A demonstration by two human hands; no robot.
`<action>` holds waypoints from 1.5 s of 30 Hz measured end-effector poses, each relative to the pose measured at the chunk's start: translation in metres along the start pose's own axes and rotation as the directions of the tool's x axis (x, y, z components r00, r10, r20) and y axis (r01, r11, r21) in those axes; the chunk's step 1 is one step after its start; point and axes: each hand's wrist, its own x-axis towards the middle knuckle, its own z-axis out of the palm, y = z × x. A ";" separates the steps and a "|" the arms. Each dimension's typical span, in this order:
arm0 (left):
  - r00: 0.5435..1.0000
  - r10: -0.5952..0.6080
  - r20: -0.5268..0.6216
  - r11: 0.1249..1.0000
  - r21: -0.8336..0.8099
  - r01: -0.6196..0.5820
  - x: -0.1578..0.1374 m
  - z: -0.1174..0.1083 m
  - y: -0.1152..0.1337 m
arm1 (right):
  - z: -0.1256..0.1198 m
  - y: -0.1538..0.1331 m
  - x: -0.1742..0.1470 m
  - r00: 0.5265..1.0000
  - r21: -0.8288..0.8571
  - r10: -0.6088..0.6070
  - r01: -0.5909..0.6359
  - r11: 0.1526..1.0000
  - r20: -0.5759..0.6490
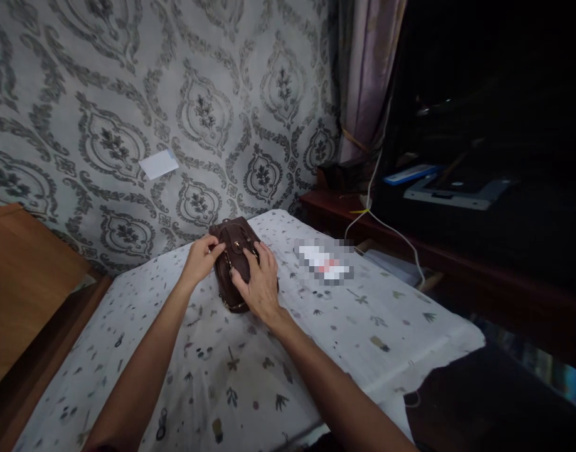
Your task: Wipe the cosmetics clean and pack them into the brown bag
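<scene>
A dark brown handbag (239, 267) with gold-coloured chain trim and a small gold clasp lies on a white patterned cloth (250, 364). At the bag's upper left edge is my left hand (202, 257), its thumb and forefinger pinched on the bag's side; exactly what part they grip is too small to tell. My right hand (262, 282) rests across the bag's right side with fingers spread, thumb towards the middle and fingertips near the chain. The bag's lower right is partly hidden under that hand.
A blurred-out white and red item (324, 260) lies on the cloth to the right. Wooden furniture (29, 276) borders the left. A white cable (401, 238) hangs over a dark red shelf (325, 213). A white card (159, 164) is on the patterned wall behind.
</scene>
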 end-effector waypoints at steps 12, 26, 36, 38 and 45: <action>0.996 0.077 0.039 0.997 -0.010 -0.077 0.017 0.009 0.012 | -0.006 -0.005 -0.020 0.997 0.041 0.077 -0.076 0.996 -0.006; 0.998 0.058 0.019 0.998 -0.010 -0.058 0.033 0.034 0.032 | 0.009 0.003 -0.038 0.981 -0.057 0.188 -0.185 0.981 0.046; 0.977 0.170 -0.130 0.969 0.200 -0.142 0.023 0.050 0.036 | 0.015 0.011 -0.035 0.981 -0.065 0.189 -0.186 0.980 0.051; 0.972 0.203 -0.118 0.945 0.282 -0.163 0.022 0.052 0.037 | 0.016 0.014 -0.034 0.981 -0.039 0.185 -0.183 0.982 0.049; 0.998 -0.035 -0.043 0.990 -0.141 0.028 0.039 0.052 0.026 | 0.009 0.017 -0.033 0.987 -0.002 0.133 -0.134 0.991 0.086</action>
